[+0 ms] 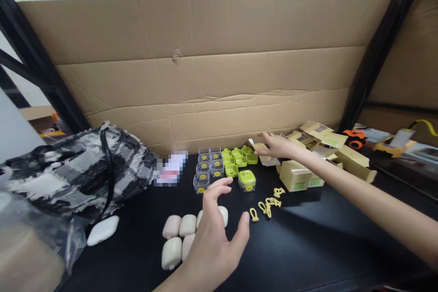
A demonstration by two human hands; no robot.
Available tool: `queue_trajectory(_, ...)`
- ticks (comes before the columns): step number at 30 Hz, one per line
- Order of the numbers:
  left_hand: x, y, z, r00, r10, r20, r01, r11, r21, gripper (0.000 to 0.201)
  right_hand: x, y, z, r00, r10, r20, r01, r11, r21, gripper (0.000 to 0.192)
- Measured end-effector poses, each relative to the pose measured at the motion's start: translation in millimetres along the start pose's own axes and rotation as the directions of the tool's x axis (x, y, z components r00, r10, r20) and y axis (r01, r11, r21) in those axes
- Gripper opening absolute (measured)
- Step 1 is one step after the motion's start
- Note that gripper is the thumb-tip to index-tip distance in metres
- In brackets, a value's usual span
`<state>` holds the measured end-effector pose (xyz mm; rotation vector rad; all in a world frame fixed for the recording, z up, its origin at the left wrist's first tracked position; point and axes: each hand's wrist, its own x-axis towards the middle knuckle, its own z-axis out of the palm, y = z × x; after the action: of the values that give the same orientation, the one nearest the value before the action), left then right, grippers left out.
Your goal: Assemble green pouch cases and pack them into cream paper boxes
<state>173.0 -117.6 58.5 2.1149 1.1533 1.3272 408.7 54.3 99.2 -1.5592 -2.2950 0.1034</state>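
Note:
My left hand hovers above the table in the foreground, thumb and fingers spread with nothing between them. Partly behind it lie several off-white rounded squarish pieces. Just beyond its fingertips sits a small clear box with a green lid. My right hand reaches to the back with its fingers apart over a small kraft cardboard box; whether it touches the box cannot be made out. Several pale yellow loop-shaped pieces lie between my hands. Clear cups with smiley stickers and green lids stand in rows.
More kraft boxes are piled at the right, near an orange toy vehicle. On the left are a black-and-white bag, a white case and a plastic bag. A cardboard wall closes off the back.

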Motion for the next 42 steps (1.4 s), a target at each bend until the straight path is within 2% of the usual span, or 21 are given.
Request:
queue_trajectory(3,2.8,-2.7,-0.5,1.0,0.009,-0.008,-0.009,1.0,-0.001,0.034,13.5,10.4,3.0,0.993,0.116,0.037,-0.116,0.993,-0.009,0.031)
queue_trajectory(7,3.9,-4.5,0.2,0.998,0.034,-0.055,-0.035,0.999,-0.02,0.031,15.9,13.4,9.4,0.98,0.194,0.045,-0.195,0.98,0.03,0.03)
queue_trajectory(10,6.6,-3.6,-0.1,0.998,0.02,-0.063,-0.023,0.999,-0.036,0.031,13.9,12.1,5.4,0.97,0.241,-0.006,-0.24,0.967,0.086,0.03)
queue_trajectory(14,21.8,-1.6,-3.9,0.997,-0.072,0.007,0.072,0.993,-0.096,0.023,6.5,4.6,-14.6,0.955,0.272,-0.119,-0.243,0.946,0.213,0.03)
queue_trajectory(17,37.5,0.0,-5.3,0.988,-0.145,0.054,0.152,0.974,-0.166,0.018,-11.9,-10.4,-29.8,0.969,0.202,-0.143,-0.14,0.924,0.357,0.034)
queue_trajectory(20,46.2,1.1,-0.1,0.968,-0.216,0.126,0.243,0.934,-0.264,0.021,-41.6,-32.3,-33.5,0.993,0.042,-0.108,0.023,0.843,0.538,0.041)
queue_trajectory(23,45.0,1.5,9.1,0.942,-0.256,0.216,0.322,0.87,-0.374,0.03,-69.8,-52.0,-23.8,0.993,-0.096,-0.072,0.119,0.708,0.696,0.045)
queue_trajectory(28,35.1,0.1,16.3,0.933,-0.259,0.25,0.352,0.801,-0.484,0.036,-91.9,-60.0,7.3,0.989,-0.14,-0.043,0.111,0.534,0.838,0.034)
queue_trajectory(33,27.5,-4.8,11.3,0.934,-0.262,0.242,0.353,0.771,-0.531,0.061,-105.8,-51.9,27.5,0.987,-0.152,-0.047,0.116,0.485,0.867,0.037)
queue_trajectory(35,24.8,-7.0,9.1,0.929,-0.265,0.257,0.365,0.769,-0.526,0.064,-112.0,-47.7,29.4,0.98,-0.172,-0.102,0.18,0.538,0.824,0.047)
queue_trajectory(37,22.6,-8.4,8.0,0.921,-0.285,0.265,0.387,0.753,-0.532,0.071,-116.8,-43.2,29.2,0.933,-0.245,-0.262,0.359,0.657,0.663,0.071)
queue_trajectory(38,21.7,-8.5,7.8,0.914,-0.303,0.268,0.404,0.735,-0.545,0.079,-118.6,-41.3,28.8,0.878,-0.323,-0.352,0.47,0.714,0.518,0.081)
queue_trajectory(39,21.0,-8.2,7.8,0.906,-0.325,0.27,0.422,0.712,-0.561,0.086,-120.0,-39.8,28.5,0.803,-0.424,-0.418,0.572,0.745,0.343,0.086)
queue_trajectory(40,20.6,-7.5,7.9,0.899,-0.341,0.274,0.438,0.689,-0.577,0.092,-121.3,-39.1,28.4,0.723,-0.532,-0.441,0.649,0.742,0.169,0.084)
queue_trajectory(42,20.2,-4.7,8.3,0.893,-0.346,0.287,0.449,0.664,-0.598,0.092,-123.7,-39.8,28.7,0.587,-0.709,-0.391,0.729,0.673,-0.126,0.063)
